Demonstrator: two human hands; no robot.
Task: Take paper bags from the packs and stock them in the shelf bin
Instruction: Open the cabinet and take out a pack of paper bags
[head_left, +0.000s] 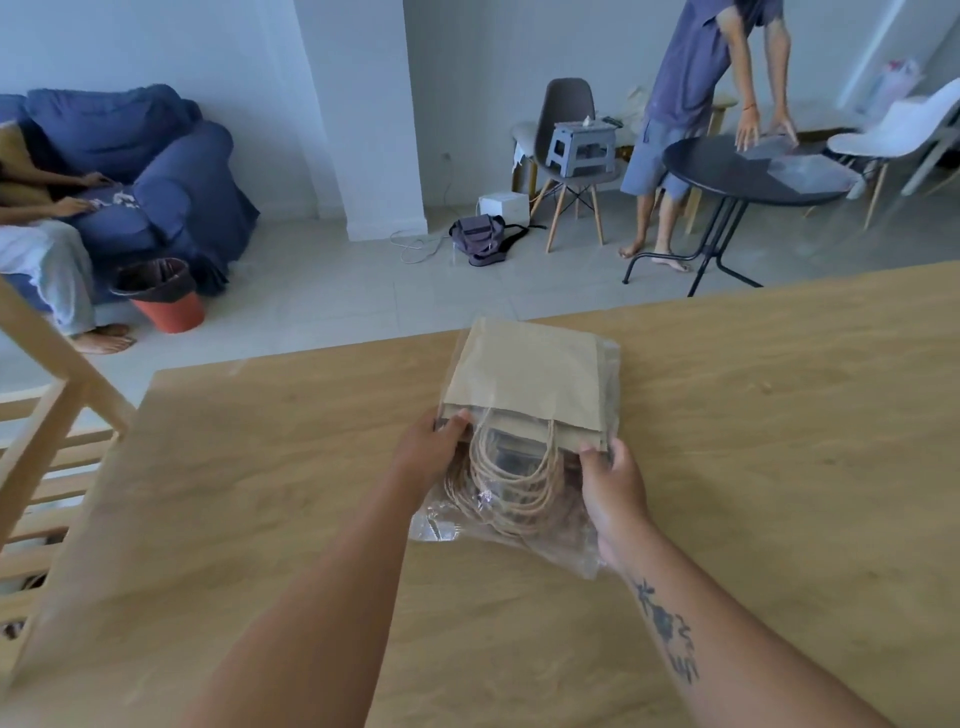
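Desk (779, 467): broad flat top of pale wood grain, carrying the pack near its far edge.
Pack (530, 384): flat stack of brown kraft paper bags in a clear, crinkled plastic sleeve, lying on the desk with the bag mouths toward the person.
Handles (514, 488): loops of twisted paper cord, bunched inside the loose end of the sleeve.
Left grip (426, 457): pinching the pack's left corner, thumb on top.
Right grip (613, 488): fingers curled round the pack's right corner.
Left of the desk: slatted frame (47, 415) of pale timber bars, just beside the edge.
Beyond: blue fabric sofa (182, 176) with someone seated; orange bin (166, 299) with a dark liner in front of it.
Far right: a second person (696, 78) bends over a round black table (727, 171); a grey shell chair (566, 104) bears a plastic step stool (582, 145).
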